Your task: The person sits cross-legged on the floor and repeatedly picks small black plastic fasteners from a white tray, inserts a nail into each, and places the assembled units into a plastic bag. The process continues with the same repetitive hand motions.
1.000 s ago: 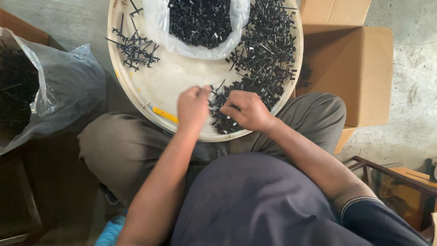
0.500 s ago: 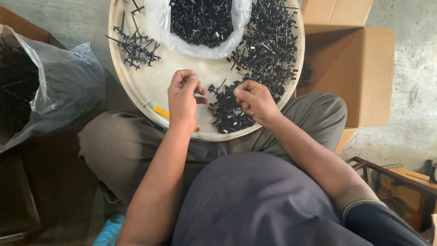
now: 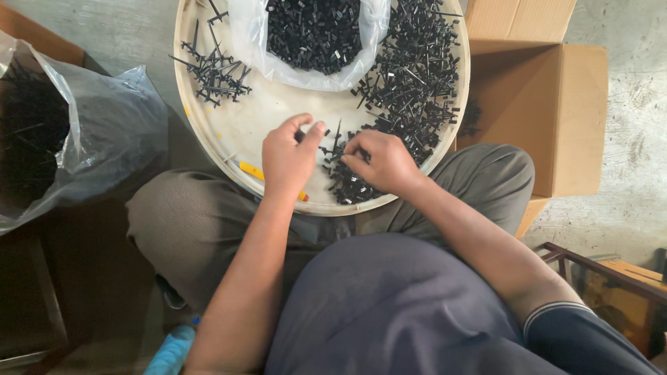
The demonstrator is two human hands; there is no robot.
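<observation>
A: status on hands?

B: both over the near edge of the round cream tray point(image 3: 229, 132) resting on the person's lap; left hand point(image 3: 288, 158) has thumb and forefinger pinched on a small black plastic part point(image 3: 300, 137); other fingers curled.

A: right?

B: right hand point(image 3: 385, 161) curled, fingertips pressed together on the same run of black pieces, just right of the left hand; a thin black sprue point(image 3: 338, 133) stands up between the 2 hands; exact grip on it, cannot tell.

A: where's the stock?

B: small heap of loose black parts point(image 3: 347, 186) on the tray under and just near of the right hand; big pile of black sprues point(image 3: 417, 73) along the tray's right side; smaller cluster of sprues point(image 3: 217, 69) at far left of the tray; clear bag of black pieces point(image 3: 313, 35) at the far middle, open.

A: anything else on the tray?

B: yellow tool point(image 3: 251, 171) at the near rim, partly under the left wrist.

A: surroundings?

B: open cardboard box point(image 3: 549, 111) on the right; large clear plastic bag point(image 3: 76, 132) with dark contents on the left; concrete floor.
</observation>
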